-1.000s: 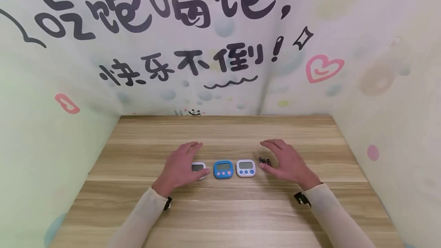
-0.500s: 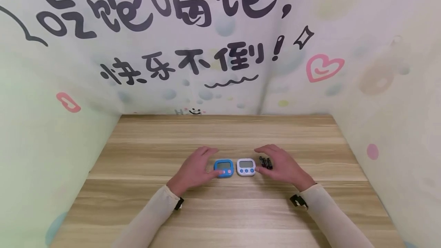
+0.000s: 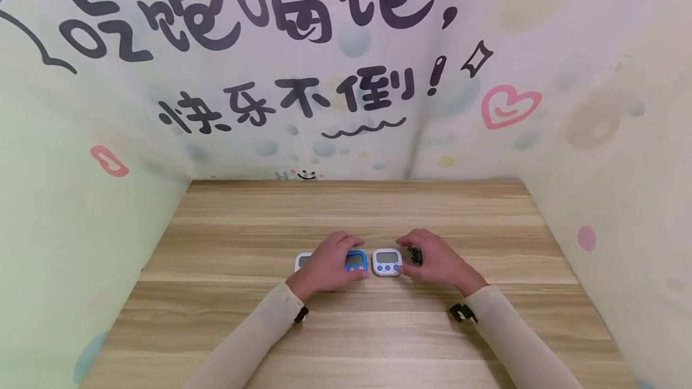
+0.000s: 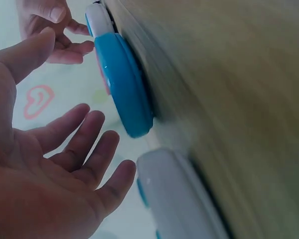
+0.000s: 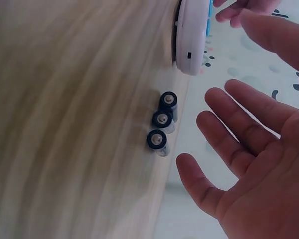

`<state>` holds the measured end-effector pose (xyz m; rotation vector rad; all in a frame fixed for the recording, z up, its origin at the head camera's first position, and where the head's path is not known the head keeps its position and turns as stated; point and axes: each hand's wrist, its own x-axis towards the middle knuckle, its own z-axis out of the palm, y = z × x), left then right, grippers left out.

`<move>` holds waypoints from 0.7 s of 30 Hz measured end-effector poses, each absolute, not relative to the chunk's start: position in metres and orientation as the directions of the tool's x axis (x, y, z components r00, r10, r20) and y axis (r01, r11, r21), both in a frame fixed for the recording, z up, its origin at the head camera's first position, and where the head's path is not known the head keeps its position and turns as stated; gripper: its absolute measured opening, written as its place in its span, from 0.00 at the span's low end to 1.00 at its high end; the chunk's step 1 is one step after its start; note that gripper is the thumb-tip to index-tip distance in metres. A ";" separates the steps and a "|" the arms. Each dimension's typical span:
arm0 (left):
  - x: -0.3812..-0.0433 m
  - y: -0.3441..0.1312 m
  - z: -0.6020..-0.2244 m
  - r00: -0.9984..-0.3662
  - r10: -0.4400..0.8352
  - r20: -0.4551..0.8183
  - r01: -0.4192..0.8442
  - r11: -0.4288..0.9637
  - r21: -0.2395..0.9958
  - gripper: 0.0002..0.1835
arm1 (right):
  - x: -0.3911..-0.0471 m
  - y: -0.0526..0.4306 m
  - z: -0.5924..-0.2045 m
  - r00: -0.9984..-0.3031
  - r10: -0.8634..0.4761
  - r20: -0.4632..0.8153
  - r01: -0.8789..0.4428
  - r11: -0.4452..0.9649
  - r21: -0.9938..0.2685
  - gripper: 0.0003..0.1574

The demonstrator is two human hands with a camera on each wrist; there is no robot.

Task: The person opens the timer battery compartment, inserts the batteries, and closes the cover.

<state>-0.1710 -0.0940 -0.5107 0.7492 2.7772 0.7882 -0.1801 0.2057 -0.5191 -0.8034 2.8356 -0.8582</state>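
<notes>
Three small digital timers stand in a row on the wooden table: a white one (image 3: 303, 260) on the left, a blue one (image 3: 356, 259) in the middle and a white one with blue buttons (image 3: 387, 262) on the right. My left hand (image 3: 328, 264) hovers over the blue timer with fingers spread, partly hiding the left white timer; the left wrist view shows a gap between hand and blue timer (image 4: 122, 84). My right hand (image 3: 440, 262) is poised beside the right white timer, holding nothing. Three black-ended batteries (image 5: 162, 119) lie below its fingers.
The wooden tabletop (image 3: 357, 341) runs back to a printed wall covering (image 3: 346, 155) with dark lettering. Side walls (image 3: 622, 197) flank the table on both sides. A black wrist strap (image 3: 463, 313) shows at the right sleeve.
My left hand has moved right, from over the left white timer to over the blue one. My right hand has shifted slightly left, over the batteries toward the right white timer.
</notes>
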 end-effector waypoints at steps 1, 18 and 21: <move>-0.173 -0.092 -0.513 -0.858 0.513 -0.021 0.425 0.732 0.533 0.38 | -0.181 0.206 -0.520 -0.861 -0.503 0.072 -0.459 0.709 -0.536 0.38; -0.196 -0.073 -0.520 -0.822 0.562 -0.092 0.426 0.713 0.557 0.37 | -0.193 0.201 -0.525 -0.836 -0.548 -0.006 -0.459 0.706 -0.540 0.38; -0.198 -0.070 -0.520 -0.819 0.568 -0.079 0.437 0.707 0.556 0.35 | -0.193 0.202 -0.526 -0.832 -0.554 -0.008 -0.467 0.709 -0.529 0.37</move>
